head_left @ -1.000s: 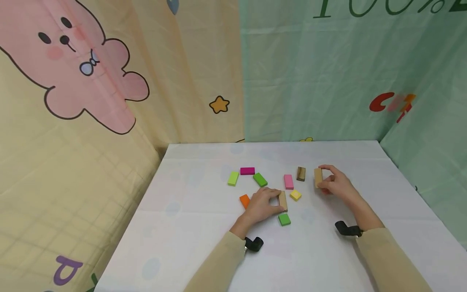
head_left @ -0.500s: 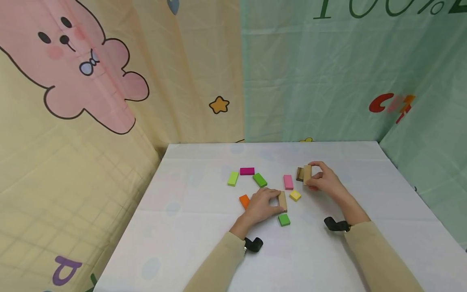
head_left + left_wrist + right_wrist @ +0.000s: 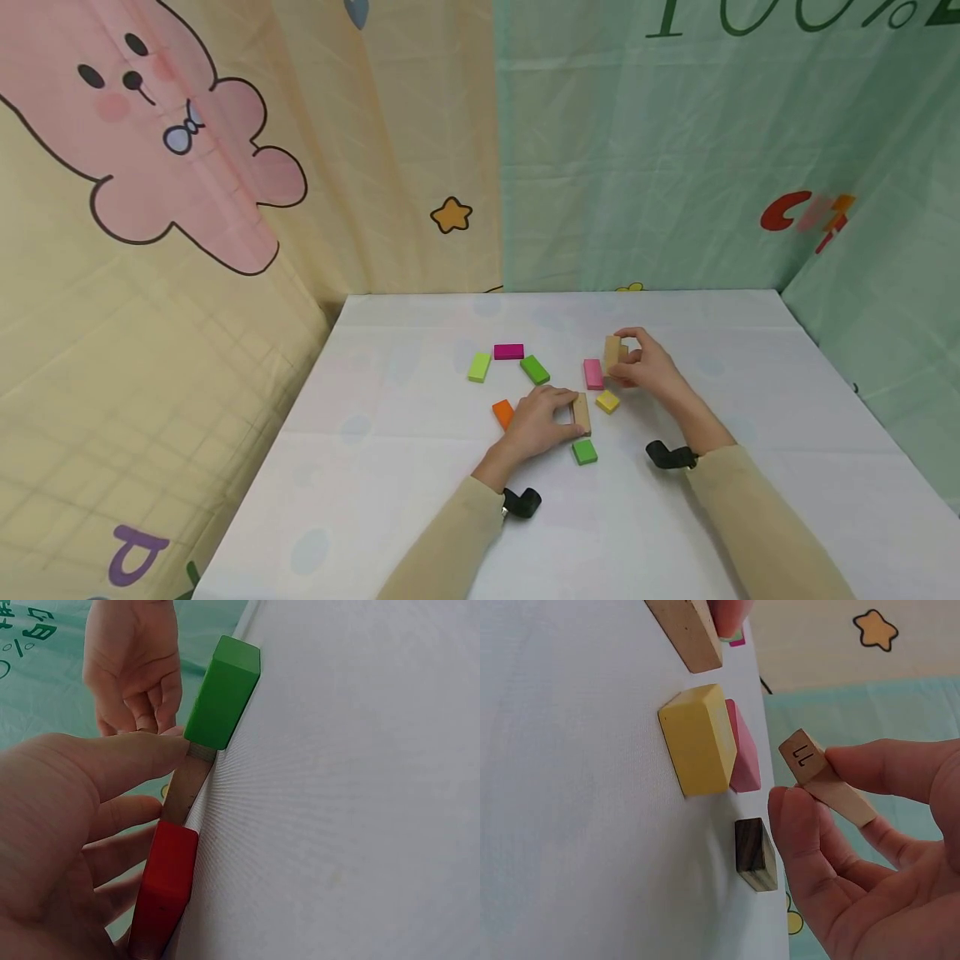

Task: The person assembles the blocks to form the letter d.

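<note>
My left hand (image 3: 542, 423) holds a plain wooden block (image 3: 582, 414) on the table, its thumb at one end and fingers at the other. A green block (image 3: 223, 691) lies close to that wooden block. In the left wrist view, a red-looking block (image 3: 165, 881) lies beneath the fingers. Raised off the table, another pale wooden block (image 3: 825, 776) with a dark mark is pinched by the thumb and fingers of my right hand (image 3: 651, 364). Under it stands a dark-grained wooden block (image 3: 755, 853), mostly hidden in the head view. Yellow (image 3: 607, 402) and pink (image 3: 593, 374) blocks lie between the hands.
Farther back on the white table (image 3: 360, 517) lie a lime block (image 3: 479, 367), a magenta block (image 3: 508, 352) and a green block (image 3: 535, 369). An orange block (image 3: 502, 413) shows beside my left hand, partly covered. Printed curtains (image 3: 645, 167) hang behind and at the sides.
My right hand has moved left with its wooden block, passing in front of the dark wooden block. My left hand has stayed in place on its block.
</note>
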### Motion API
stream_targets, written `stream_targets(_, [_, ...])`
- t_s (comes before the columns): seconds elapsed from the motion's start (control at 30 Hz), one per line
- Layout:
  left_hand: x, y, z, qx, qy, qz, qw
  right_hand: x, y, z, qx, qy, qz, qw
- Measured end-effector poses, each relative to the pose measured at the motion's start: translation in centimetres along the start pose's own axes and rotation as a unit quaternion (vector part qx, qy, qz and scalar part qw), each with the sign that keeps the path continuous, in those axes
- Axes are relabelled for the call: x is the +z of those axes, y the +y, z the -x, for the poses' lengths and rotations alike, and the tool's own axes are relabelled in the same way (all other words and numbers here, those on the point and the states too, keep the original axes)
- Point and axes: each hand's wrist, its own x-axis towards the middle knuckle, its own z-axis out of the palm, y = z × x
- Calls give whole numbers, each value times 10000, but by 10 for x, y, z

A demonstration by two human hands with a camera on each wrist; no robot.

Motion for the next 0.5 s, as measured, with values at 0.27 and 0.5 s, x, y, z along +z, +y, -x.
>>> stream_targets(0.27, [-2,1,2,48,9,-7,10000,14,-3,-5,-184,-35,-28,9998])
stream_targets(0.5, [-1,2,0,62,13,-41,10000,25,-6,-10,-200,-25,-70,9998])
